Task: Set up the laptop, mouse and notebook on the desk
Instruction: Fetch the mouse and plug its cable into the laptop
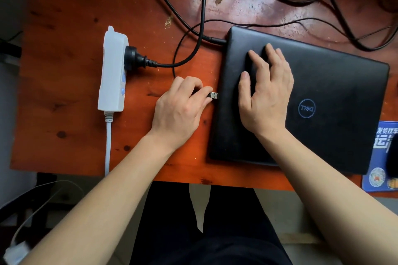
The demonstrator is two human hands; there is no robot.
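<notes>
Pinching, left hand (181, 103): the fingers are curling round a USB plug (213, 95) and holding it by its black body; the metal end is pointing at the laptop's left edge, just beside it. Cannot tell whether it is touching.
Right hand (267, 92): is lying flat on the lid, fingers straight and spread wide, holding nothing.
Laptop (333, 84): is sitting closed on the bench (64, 28), right of centre, logo up; the right hand is resting on the left part of the lid, the left hand is working just off its left edge.
Thin cable (174, 58): is running from the held plug up and across the bench behind the laptop.
Charger lead (212, 39): is sitting in the laptop's left edge near the far corner.
Power strip (114, 71): white, is lying left of the left hand, apart from it, with a black mains plug (135, 58) seated in it.
Blue pad (379, 148): is lying at the right edge of view, beside the laptop, carrying a dark rounded thing (393, 157) cut off by the edge.
Count: two hands, one laptop, one USB plug, one power strip, one mains plug, one pad; cables at the far side are tangling, number unclear.
</notes>
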